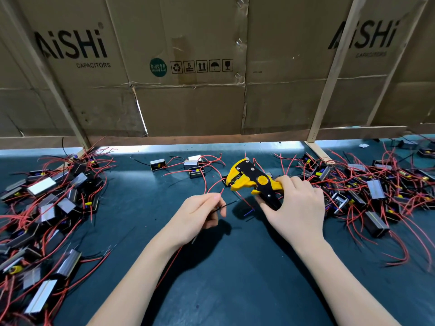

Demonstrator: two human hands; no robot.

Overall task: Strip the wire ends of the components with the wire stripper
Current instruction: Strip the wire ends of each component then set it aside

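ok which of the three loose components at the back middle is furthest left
The small black component with a yellow part showing, standing alone; the other two sit stacked together to its right, nearer the wire stripper.

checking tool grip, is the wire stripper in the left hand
No, the right hand grips the wire stripper, while the left hand pinches thin wires.

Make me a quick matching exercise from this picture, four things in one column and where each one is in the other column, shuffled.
Things:
1. wire stripper
2. thin black wire
3. big pile of components
4. cardboard wall

Places:
A. heaped on the mat at far left
B. pinched in the left hand
C. standing behind the mat
D. gripped in the right hand

Pairs: 1-D, 2-B, 3-A, 4-C
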